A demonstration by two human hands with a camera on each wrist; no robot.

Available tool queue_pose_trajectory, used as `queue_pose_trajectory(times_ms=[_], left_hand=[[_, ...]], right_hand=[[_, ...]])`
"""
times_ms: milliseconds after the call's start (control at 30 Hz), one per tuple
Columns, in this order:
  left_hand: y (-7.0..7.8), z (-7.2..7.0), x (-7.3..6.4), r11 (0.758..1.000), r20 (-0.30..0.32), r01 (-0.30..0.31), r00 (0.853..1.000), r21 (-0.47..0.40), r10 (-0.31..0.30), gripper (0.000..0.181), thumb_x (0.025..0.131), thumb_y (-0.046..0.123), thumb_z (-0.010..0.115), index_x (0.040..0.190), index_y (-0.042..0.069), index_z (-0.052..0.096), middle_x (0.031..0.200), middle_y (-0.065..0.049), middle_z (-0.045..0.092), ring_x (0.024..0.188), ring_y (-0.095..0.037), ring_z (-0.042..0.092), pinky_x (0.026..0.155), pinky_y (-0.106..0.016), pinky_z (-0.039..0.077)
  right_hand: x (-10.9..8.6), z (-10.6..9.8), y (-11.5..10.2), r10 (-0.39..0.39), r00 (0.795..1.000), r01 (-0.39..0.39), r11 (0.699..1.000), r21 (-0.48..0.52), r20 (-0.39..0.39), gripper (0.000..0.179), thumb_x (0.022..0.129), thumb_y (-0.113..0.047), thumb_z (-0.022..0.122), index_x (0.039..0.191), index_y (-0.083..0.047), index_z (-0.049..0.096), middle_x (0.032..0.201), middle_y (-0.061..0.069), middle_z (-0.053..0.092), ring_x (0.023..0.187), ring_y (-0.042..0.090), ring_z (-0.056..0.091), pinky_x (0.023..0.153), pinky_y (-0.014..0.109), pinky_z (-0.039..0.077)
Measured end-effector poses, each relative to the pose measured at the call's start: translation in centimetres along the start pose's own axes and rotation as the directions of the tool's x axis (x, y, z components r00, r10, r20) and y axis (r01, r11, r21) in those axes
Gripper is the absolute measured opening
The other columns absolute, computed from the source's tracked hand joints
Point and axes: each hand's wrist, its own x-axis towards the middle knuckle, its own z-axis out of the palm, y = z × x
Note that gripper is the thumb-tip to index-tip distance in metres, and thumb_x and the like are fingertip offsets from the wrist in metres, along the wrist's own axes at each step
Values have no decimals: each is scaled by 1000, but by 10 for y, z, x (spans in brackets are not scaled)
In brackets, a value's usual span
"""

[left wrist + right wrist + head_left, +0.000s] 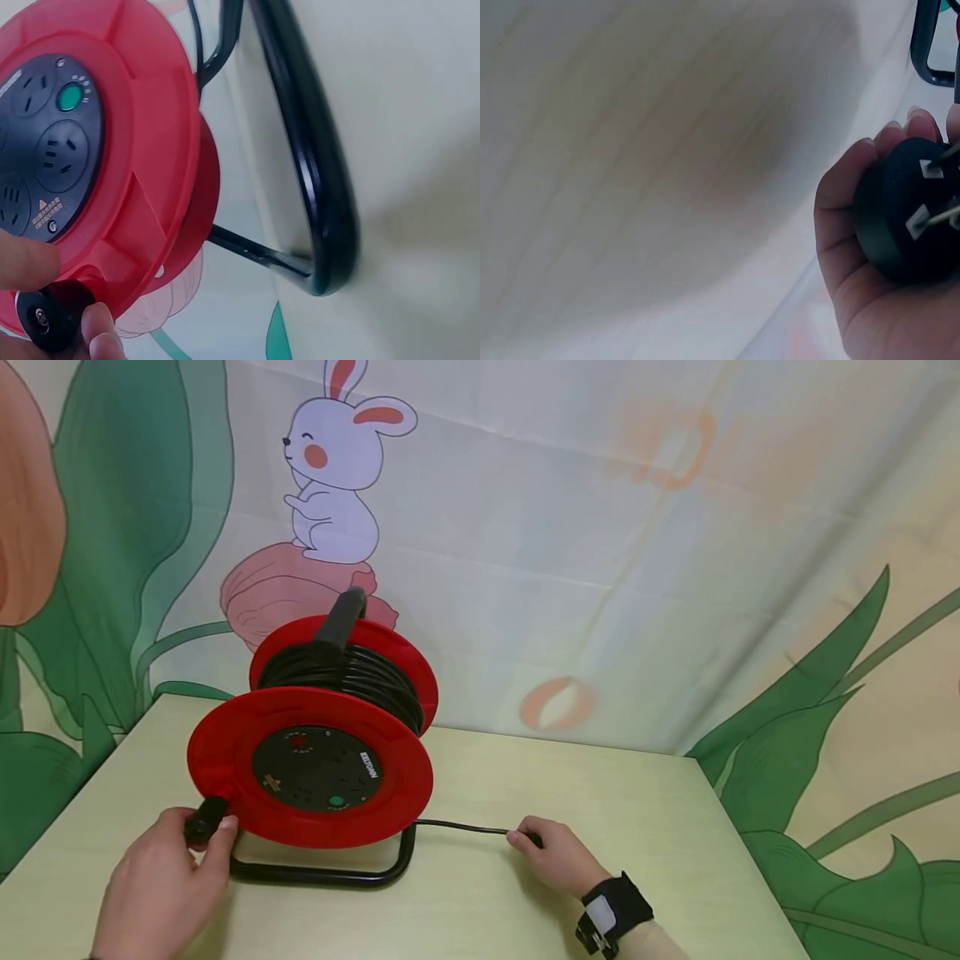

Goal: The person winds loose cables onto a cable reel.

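Observation:
A red cable reel [225,735] stands on the table, black cable [375,685] wound between its two discs. My left hand [161,885] grips the black crank knob [206,820] at the front disc's lower left; the left wrist view shows fingers around the knob [49,315]. From the reel's right side a single length of cord [461,826] runs to my right hand [558,860]. That hand holds the cord's black plug [900,225] with its fingers curled round it, metal pins facing the wrist camera. Sockets and a green button [70,97] show on the reel's face.
The reel rests on a black tubular stand [322,875] and has a black carrying handle [341,622] on top. Behind the pale table [600,793] hangs a printed curtain [510,568] with a rabbit and leaves. A black strap [618,910] circles my right wrist.

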Motion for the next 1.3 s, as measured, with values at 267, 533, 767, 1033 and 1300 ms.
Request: queue_pose_trajectory(times_ms=[267,533,767,1033,1300], left_hand=[[6,-9,-1,997,-115,-46,993,-64,38,53,96,36,54,114,-13,47,91,-22,56,73,-32,48,58,-38,36],[13,-16,0,995,-128,-23,992,-102,10,55,96,35,54,121,-14,43,100,-26,53,83,-37,48,63,-46,40],[21,-20,-2,987,-199,-58,980,-147,28,54,96,33,55,123,-12,43,96,-23,52,82,-33,46,61,-40,34],[32,-26,-2,976,-229,-84,973,-199,37,54,98,32,53,128,-11,40,96,-21,51,83,-32,45,63,-39,32],[44,-29,-1,963,-261,-142,962,-230,80,51,98,30,54,129,-9,40,97,-20,51,84,-30,44,64,-39,32]], right_hand=[[10,9,-18,-13,1000,14,1000,-16,18,25,99,-35,54,88,-14,62,64,-5,41,59,11,41,55,27,33],[20,21,-24,-35,999,36,999,-29,29,25,99,-38,54,87,-18,62,64,-6,42,59,10,43,55,27,35],[26,28,-34,-58,998,59,998,-25,39,25,99,-39,53,87,-19,62,65,-5,45,62,10,45,58,28,35],[31,39,-42,-87,994,88,996,-18,59,26,99,-39,53,89,-18,64,66,-5,46,64,9,46,59,27,36],[36,43,-48,-89,993,92,995,-33,77,25,98,-39,54,88,-19,62,66,-5,47,64,9,46,59,26,36]])
